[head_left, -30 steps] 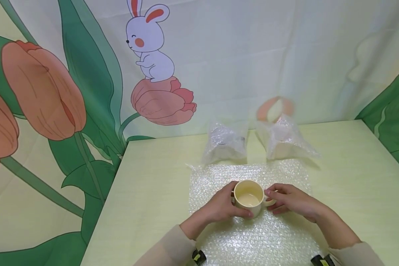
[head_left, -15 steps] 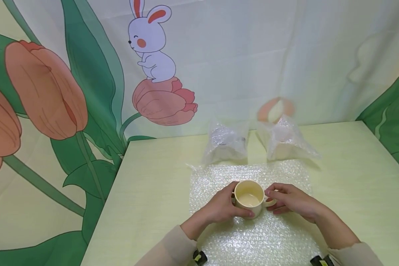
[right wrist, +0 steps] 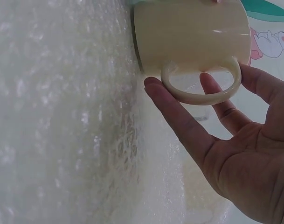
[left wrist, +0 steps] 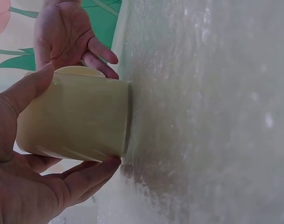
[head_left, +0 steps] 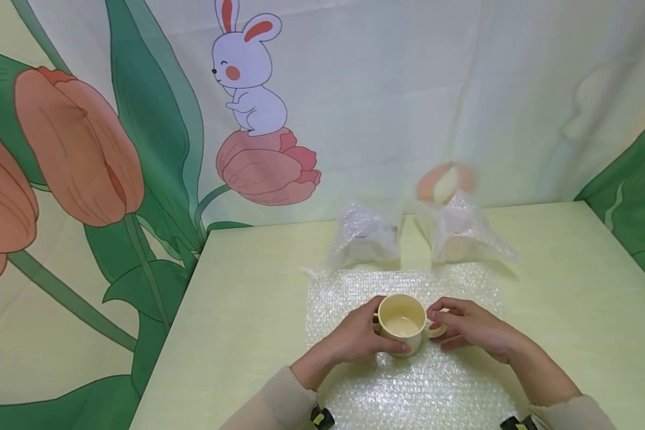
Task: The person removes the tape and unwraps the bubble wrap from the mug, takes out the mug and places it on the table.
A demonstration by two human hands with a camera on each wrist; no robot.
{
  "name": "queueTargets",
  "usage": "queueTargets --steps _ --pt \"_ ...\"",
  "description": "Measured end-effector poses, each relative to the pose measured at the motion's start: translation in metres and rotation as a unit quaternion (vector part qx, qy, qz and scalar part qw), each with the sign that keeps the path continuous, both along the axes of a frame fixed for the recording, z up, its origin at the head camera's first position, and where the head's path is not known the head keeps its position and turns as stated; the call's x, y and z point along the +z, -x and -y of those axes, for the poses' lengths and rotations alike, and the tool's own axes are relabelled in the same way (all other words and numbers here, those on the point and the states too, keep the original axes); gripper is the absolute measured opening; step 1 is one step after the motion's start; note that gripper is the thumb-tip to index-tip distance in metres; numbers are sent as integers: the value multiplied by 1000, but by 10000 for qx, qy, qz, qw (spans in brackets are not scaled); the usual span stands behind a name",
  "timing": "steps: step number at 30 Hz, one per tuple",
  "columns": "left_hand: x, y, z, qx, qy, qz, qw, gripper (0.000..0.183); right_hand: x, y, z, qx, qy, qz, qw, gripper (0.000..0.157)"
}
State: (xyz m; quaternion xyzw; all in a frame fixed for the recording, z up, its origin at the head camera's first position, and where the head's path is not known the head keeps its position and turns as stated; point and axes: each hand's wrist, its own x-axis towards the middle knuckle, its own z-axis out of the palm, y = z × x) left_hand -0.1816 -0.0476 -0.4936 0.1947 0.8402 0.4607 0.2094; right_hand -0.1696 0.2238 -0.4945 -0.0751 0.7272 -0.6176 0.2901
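Observation:
A cream-yellow mug (head_left: 402, 322) stands upright on a sheet of bubble wrap (head_left: 408, 388), its inside visible from above. From the left side my left hand (head_left: 357, 334) grips the mug's body, thumb on the near side and fingers round the far side. My right hand (head_left: 475, 328) is at the mug's handle (right wrist: 202, 99), its fingers spread and fairly straight around the loop. The right thumb touches near the handle's top end. In the left wrist view the mug (left wrist: 76, 116) hides part of the right hand's fingertips.
Behind the sheet, two bubble-wrapped bundles stand on the pale yellow table (head_left: 247, 310): a left bundle (head_left: 366, 239) and a right bundle (head_left: 459, 236). A printed cloth (head_left: 381, 107) with a rabbit and tulips hangs along the back edge.
The head view has tilted slightly, so the scene sits a little lower. Both hands and the mug keep nearly the same places.

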Motion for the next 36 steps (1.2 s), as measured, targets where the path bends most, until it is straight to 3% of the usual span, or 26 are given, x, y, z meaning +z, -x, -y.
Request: queueTargets --steps 19,29,36 --pt "27 7 21 347 -165 -244 9990 79 22 16 20 3 36 -415 9991 42" --pt "37 17 38 524 -369 -516 9966 80 32 29 44 -184 104 -668 9975 38" --pt "41 22 49 841 -540 -584 9933 81 39 42 68 -363 103 -769 9963 39"
